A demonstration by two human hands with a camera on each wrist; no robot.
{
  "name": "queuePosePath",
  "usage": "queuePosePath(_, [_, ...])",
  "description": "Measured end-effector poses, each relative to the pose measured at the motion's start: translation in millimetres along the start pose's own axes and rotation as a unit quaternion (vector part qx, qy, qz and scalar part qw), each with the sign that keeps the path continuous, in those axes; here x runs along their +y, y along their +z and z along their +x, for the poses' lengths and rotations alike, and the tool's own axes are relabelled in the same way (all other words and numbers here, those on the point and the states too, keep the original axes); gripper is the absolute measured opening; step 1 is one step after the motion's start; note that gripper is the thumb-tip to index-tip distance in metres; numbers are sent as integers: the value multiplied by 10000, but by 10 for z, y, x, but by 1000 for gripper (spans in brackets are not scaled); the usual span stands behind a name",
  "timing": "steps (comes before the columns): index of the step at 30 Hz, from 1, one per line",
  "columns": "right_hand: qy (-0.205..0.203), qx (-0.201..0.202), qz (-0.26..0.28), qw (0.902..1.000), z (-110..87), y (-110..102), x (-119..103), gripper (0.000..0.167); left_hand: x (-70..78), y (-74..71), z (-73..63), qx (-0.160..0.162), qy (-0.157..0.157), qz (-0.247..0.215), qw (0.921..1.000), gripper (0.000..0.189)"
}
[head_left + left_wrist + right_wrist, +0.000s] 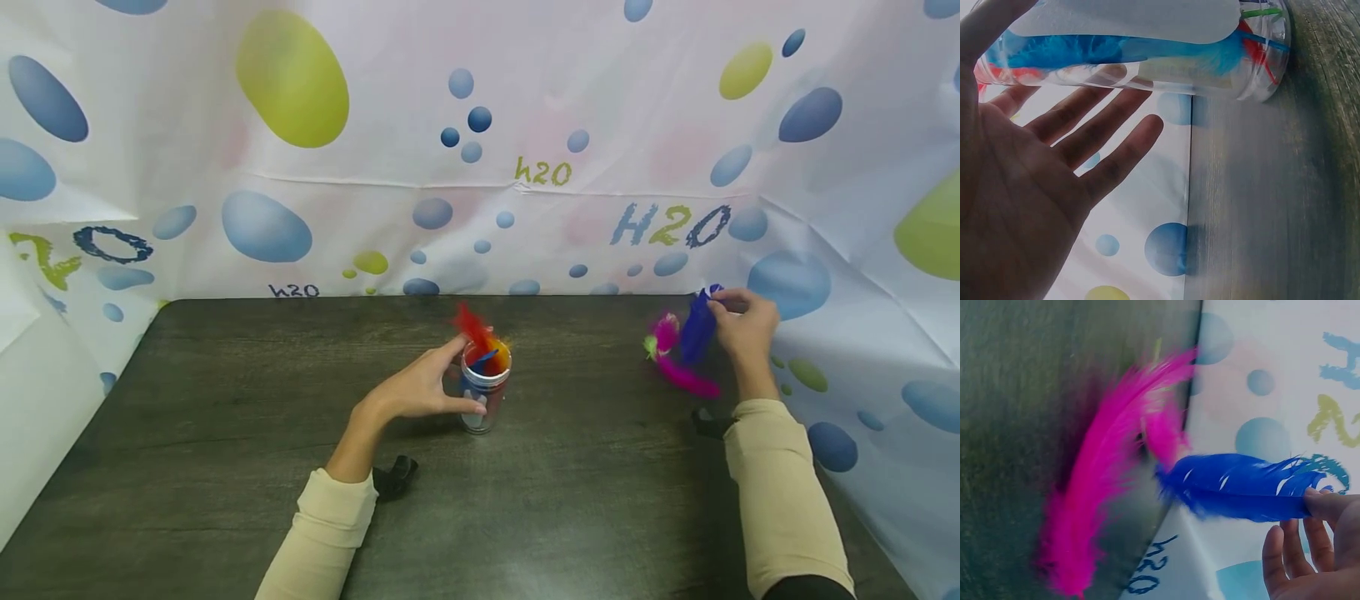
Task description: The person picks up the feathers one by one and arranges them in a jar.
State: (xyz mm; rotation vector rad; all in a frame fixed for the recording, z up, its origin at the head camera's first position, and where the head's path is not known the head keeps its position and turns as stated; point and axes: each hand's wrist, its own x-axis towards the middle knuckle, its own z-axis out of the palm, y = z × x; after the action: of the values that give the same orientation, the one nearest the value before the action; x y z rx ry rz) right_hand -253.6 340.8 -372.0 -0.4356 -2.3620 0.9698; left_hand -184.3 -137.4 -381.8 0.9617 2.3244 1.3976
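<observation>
- Right hand [750, 325] pinches one end of the blue feather [697, 333] between thumb and fingertips, the spare fingers curved loosely away; gripping just the end probably avoids crushing the vanes and lets the rest hang free
- That feather sits at about three o'clock from the jar [474, 412], well apart from it; whether its downy end touches the pink piece below is hard to tell
- Just beside it, at six o'clock, a long pink feather [690, 382] lies curved on the table, and at nine o'clock a pink tuft [665, 332] with a pale green bit [649, 346], grouped within easy reach of this hand
- Left hand [420, 383] is at nine o'clock of the jar, holding it with thumb along the near side and fingers round the far side; the light hold seems meant to steady something a nudge could tip
- Upright, mouth at the top, the jar keeps its feathers standing: a red feather [471, 327] and an orange feather [498, 352] poke past the rim, likely because the narrow walls prop them
- Dark table [225, 417] carries it all, with the spotted backdrop [375, 108] at twelve o'clock
</observation>
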Motion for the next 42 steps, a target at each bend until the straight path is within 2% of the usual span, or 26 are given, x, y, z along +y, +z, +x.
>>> queuePosePath(4, [-6, 12, 340, 9994, -30, -40, -121, 14, 0, 5, -3, 2, -6, -27, 10000, 86])
queuePosePath(6, [-39, -14, 681, 9977, -39, -59, -192, 11, 2, 4, -8, 16, -25, -1, 10000, 86])
queuePosePath(9, [29, -119, 1204, 9926, -51, -86, -300, 19, 5, 1, -14, 28, -17, 31, 10000, 85])
queuePosePath(13, [296, -240, 1776, 9834, -70, -111, -431, 30, 6, -1, -21, 30, 30, 63, 10000, 85])
queuePosePath(18, [666, -388, 2194, 9726, -118, -142, -565, 32, 4, 6, -23, 24, -13, 47, 10000, 84])
queuePosePath(22, [936, -561, 2745, 9554, -167, -172, -660, 36, 6, 10, -19, 20, -28, 37, 10000, 86])
queuePosePath(25, [1060, -706, 2951, 9469, -203, -183, -728, 37, 10, 5, -18, 5, -12, 11, 10000, 88])
queuePosePath(30, [1177, -1018, 3030, 9402, -252, -173, -831, 32, 21, -6, -30, -18, 3, -57, 10000, 85])
queuePosePath(38, [1096, -1389, 3047, 9359, -321, -158, -938, 28, 35, -19, -28, -49, -138, -204, 9997, 85])
queuePosePath(42, [1057, -1504, 3180, 9301, -363, -158, -998, 29, 46, -25, -10, -42, -136, -108, 9998, 85])
